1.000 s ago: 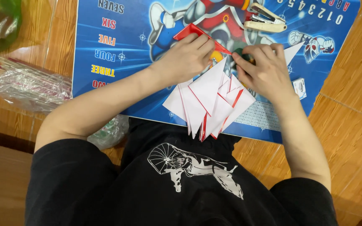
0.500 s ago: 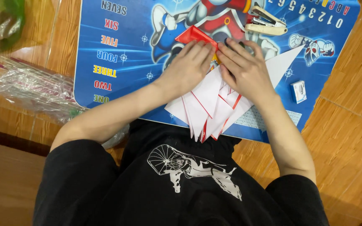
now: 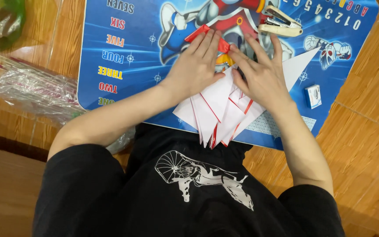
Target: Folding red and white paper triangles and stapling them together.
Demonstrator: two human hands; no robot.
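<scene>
Both hands lay flat with fingers extended, gripping nothing: the left hand [image 3: 198, 66] and right hand [image 3: 262, 74] pressed down on a fan of folded white-and-red paper pieces [image 3: 218, 112]. The pieces rested on a blue printed mat [image 3: 132, 39], overhanging its near edge. A cream stapler [image 3: 280, 24] sat just beyond the right fingertips, and a small staple box [image 3: 313, 96] lay to the right.

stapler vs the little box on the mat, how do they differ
The stapler is cream with metal parts, long, and lies at the mat's far edge just beyond the right hand. The small box is blue and white, squat, much smaller, and sits well clear of both hands. Both rest on the blue mat, untouched.
</scene>
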